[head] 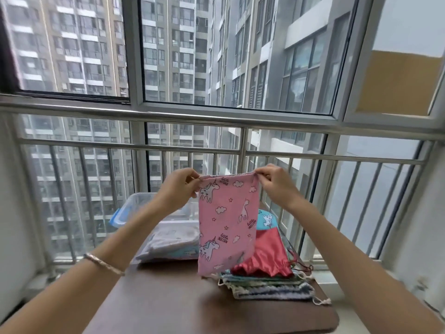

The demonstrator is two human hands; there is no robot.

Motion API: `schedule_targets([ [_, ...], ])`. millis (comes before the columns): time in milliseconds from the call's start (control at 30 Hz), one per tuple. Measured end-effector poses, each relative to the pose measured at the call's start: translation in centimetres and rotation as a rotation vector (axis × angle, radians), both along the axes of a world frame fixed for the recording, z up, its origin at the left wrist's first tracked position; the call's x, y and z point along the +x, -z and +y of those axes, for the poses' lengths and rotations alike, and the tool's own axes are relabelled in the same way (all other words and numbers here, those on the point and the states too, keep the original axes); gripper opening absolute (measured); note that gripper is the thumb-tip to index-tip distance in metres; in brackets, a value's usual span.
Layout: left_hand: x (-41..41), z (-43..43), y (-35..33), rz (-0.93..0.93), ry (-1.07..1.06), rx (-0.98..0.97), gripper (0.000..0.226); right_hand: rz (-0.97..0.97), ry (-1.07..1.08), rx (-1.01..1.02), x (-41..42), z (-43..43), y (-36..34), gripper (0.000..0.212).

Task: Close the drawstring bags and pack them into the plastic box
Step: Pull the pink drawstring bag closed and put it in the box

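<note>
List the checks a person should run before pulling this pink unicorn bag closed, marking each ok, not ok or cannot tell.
1. Left hand pinches the pink bag at its top left corner: ok.
2. Right hand pinches the top right corner: ok.
3. Bag mouth gathered shut: not ok, the top edge is stretched wide.
4. Drawstring ends in the fingers: cannot tell, none show.
5. Bag hangs clear of the stack of bags: cannot tell, its bottom edge overlaps them in view.
6. Plastic box has room: cannot tell, the forearm hides part.
</note>
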State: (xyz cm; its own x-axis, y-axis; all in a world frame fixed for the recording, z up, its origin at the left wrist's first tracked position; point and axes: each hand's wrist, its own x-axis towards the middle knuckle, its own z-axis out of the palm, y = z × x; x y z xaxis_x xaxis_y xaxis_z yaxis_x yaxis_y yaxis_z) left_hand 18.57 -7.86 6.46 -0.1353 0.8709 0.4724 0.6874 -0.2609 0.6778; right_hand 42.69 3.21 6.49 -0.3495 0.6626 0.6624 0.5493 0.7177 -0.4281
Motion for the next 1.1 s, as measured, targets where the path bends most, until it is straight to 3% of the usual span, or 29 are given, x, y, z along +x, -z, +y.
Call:
schedule_targets([
  [233,-5.3,-3.0,0.5,0.100,-0.048,-0.150,0.008,-0.098,-0.219,-0.202,-2.9,-1.7,0.8,0.019],
  [433,-9.8,-3.7,2.5,0.287,-0.252,-0.188,0.011,-0.293,-0.152,-0.319,-1.6,0.1,2.6,0.016],
  [500,-11.7,-4.0,2.6,0.286,-0.375,-0.171,0.014,-0.267,-0.076,-0.375,0.7,1.6,3.2,0.022],
  [600,-12.9,-3.9,3.1,0.235,-0.417,-0.183,0.020,-0.064,-0.099,-0.548,2.1,2.5,4.3,0.021],
  [667,-11.7,-3.1,3.2,0.130,-0.349,-0.172,0.021,0.113,-0.216,-0.671,0.8,1.9,4.5,0.027],
  [733,-9.7,-2.6,2.5,-0.090,-0.203,-0.139,0.021,0.404,-0.486,-0.871,-1.3,1.1,4.0,0.031],
  [800,-7.8,-2.4,1.3,-0.238,-0.063,-0.102,0.021,0.731,-0.757,-1.088,-3.2,0.6,3.0,0.025],
  [867,-6.0,-2.4,-0.1,-0.300,0.038,-0.071,0.020,0.908,-0.875,-1.196,-4.8,0.2,2.2,0.017],
  [967,-3.7,-2.9,-2.3,-0.324,0.172,-0.047,0.020,0.935,-0.944,-1.267,-7.5,-1.0,1.1,0.021],
  [1100,-2.3,-3.4,-4.7,-0.390,0.309,-0.048,0.016,0.512,-0.843,-1.130,-9.7,-2.7,-0.2,0.026],
])
